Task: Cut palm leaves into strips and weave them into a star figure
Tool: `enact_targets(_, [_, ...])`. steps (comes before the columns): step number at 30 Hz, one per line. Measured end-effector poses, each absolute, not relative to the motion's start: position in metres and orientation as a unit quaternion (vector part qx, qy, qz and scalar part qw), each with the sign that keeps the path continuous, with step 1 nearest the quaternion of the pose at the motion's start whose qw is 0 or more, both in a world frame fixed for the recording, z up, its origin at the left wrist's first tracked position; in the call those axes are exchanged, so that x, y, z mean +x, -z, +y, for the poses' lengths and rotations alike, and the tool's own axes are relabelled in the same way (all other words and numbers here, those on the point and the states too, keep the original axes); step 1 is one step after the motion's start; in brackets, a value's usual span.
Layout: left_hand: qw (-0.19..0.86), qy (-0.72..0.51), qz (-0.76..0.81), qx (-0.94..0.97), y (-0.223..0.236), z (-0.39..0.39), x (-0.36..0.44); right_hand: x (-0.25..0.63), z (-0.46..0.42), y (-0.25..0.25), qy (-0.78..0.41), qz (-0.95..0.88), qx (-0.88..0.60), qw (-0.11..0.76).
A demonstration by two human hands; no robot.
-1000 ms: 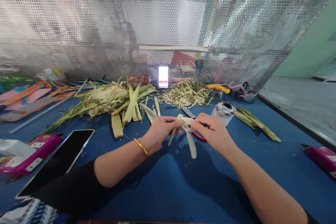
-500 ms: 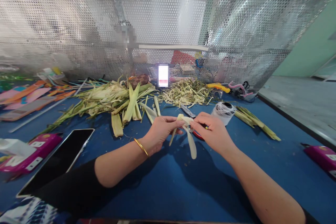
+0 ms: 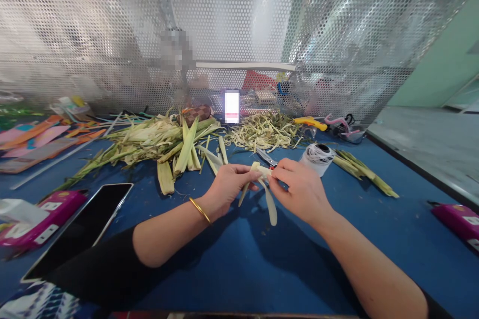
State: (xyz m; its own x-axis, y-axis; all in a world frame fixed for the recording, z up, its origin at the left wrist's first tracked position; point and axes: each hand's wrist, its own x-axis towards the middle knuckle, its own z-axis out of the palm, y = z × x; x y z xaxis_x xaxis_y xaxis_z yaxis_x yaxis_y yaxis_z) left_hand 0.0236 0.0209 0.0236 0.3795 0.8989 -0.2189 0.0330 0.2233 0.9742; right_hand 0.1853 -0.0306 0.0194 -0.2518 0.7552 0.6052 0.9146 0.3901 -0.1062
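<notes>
Pale, flat husk-like strips [image 3: 271, 207] are crossed between my two hands above the blue table; one rounded end hangs down and a narrower end points down-left. My left hand [image 3: 229, 187], with a gold bangle at the wrist, pinches the crossing from the left between thumb and fingers. Opposite it, my right hand [image 3: 301, 190] has its fingertips closed on the strips' right end, partly hiding it. Just behind the hands lie scissors [image 3: 265, 156], their handles mostly covered by my right hand. A spool of white thread [image 3: 317, 160] stands beyond that hand.
Behind are a pile of husk leaves [image 3: 149, 142] and a heap of shredded strips [image 3: 265, 132], before a perforated metal screen [image 3: 232, 20]. A phone [image 3: 80, 229] and purple power strip [image 3: 48, 222] lie left. Leaf stalks [image 3: 368, 174] and another purple power strip [image 3: 454, 222] lie right.
My right hand has turned slightly, its fingers curling closer around the strip's end and covering more of the scissor handles. My left hand keeps its pinch.
</notes>
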Motion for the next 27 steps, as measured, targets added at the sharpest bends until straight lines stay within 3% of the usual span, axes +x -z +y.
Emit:
enact_targets(6, [0.65,-0.337,0.435,0.524,-0.0228,0.0211,0.0233,0.1862,-0.0304,-0.0199,0.184,-0.801,-0.503,0.267])
enact_targets(14, [0.653,-0.337,0.43,0.525,-0.0225,0.0213,0.0237,0.1853,-0.0306,-0.0199,0.166,-0.801,-0.516,0.255])
enact_targets(22, [0.599,-0.335,0.435,0.583,-0.0265,0.0181,0.0245,0.1879,-0.027,-0.0158,-0.03,-0.749,-0.575,0.328])
enact_targets(27, [0.592,-0.325,0.423,0.604,-0.026,0.0174,0.0245,0.1898,-0.0256,-0.0146,-0.099,-0.737,-0.583,0.327])
